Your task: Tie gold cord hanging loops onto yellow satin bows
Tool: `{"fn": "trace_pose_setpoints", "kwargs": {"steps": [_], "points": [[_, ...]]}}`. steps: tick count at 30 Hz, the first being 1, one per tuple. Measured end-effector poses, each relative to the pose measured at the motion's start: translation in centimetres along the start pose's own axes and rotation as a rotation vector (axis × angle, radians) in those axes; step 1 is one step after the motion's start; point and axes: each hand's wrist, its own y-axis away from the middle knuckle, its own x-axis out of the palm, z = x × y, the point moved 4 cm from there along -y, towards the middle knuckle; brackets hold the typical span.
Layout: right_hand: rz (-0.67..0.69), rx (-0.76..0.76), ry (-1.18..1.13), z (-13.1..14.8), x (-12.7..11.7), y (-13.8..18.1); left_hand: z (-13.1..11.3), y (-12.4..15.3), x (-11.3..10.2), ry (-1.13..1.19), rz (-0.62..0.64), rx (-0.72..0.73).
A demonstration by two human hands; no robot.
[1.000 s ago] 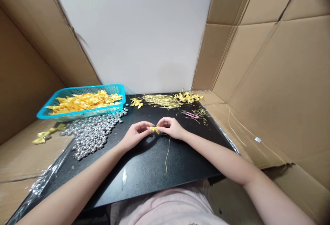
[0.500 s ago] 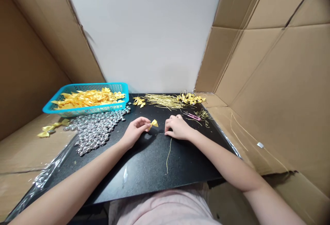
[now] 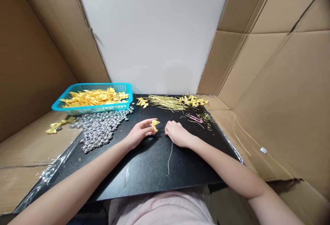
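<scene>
Over the black table (image 3: 144, 178), I watch through the head camera as the left hand (image 3: 140, 132) holds a yellow bow (image 3: 155, 125) pinched between thumb and fingers, raised near the middle of the work area. Just beside it, the right hand (image 3: 178, 134) is curled with its knuckles up. I cannot tell whether its hidden fingertips grip anything; a thin gold strand (image 3: 169, 161) runs from its underside toward the near edge.

Left of the hands I see a spread of silver beads (image 3: 99, 128), and behind that a blue basket (image 3: 113, 107) heaped with yellow bows (image 3: 95, 97). Along the far side lies a bundle of gold cords (image 3: 166, 102), between a small group of bows (image 3: 142, 102) and a larger pile of bows (image 3: 192, 100). To the right, pink-handled snips (image 3: 195, 118) lie near tangled thread scraps (image 3: 205, 116).
</scene>
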Motion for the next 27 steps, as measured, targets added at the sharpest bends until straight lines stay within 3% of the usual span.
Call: {"fn": "trace_pose_setpoints", "kwargs": {"steps": [13, 20, 27], "points": [[-0.172, 0.176, -1.055, -4.3, 1.3, -1.5, 0.4, -0.1, 0.3, 0.16, -0.075, -0.078], [-0.195, 0.254, -1.287, -3.9, 0.7, -1.3, 0.4, -0.1, 0.3, 0.199, -0.079, -0.088], [-0.206, 0.253, -1.331, -2.7, 0.7, -1.1, 0.5, -0.1, 0.5, 0.193, -0.055, -0.103]]}}
